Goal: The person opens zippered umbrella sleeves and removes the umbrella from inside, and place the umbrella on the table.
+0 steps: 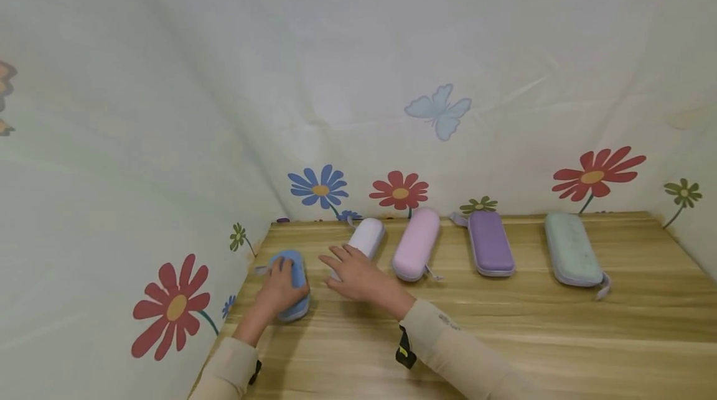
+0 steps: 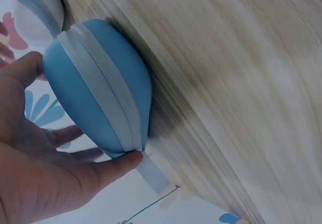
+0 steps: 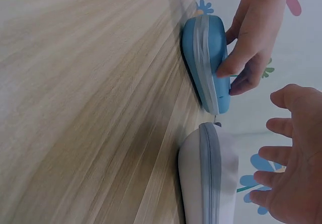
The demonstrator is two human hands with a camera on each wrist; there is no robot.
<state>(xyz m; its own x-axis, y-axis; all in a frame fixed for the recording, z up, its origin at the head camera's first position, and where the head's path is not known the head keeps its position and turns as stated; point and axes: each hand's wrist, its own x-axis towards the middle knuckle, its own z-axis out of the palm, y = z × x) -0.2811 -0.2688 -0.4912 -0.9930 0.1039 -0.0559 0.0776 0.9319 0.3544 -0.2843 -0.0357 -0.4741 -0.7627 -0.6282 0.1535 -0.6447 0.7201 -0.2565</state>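
Observation:
At the table's left end lies a blue zippered case (image 1: 295, 308) with a rounded shell and a pale wrist strap. My left hand (image 1: 277, 290) holds it from above, thumb on its right side and fingers over the top. In the left wrist view, the pale zip band of the blue case (image 2: 126, 68) faces the camera, and the thumb and fingers reach along its edges. My right hand (image 1: 358, 275) is spread palm down over the near end of a white zippered case (image 1: 368, 235), hiding part of it. The right wrist view shows these fingers straight, above the white case (image 3: 226, 168).
Right of the white case, a pink case (image 1: 417, 244), a purple case (image 1: 491, 244) and a mint green case (image 1: 572, 251) lie in a row on the wooden table (image 1: 532, 331). A flower-printed curtain (image 1: 347, 107) rises behind the table and along its left side.

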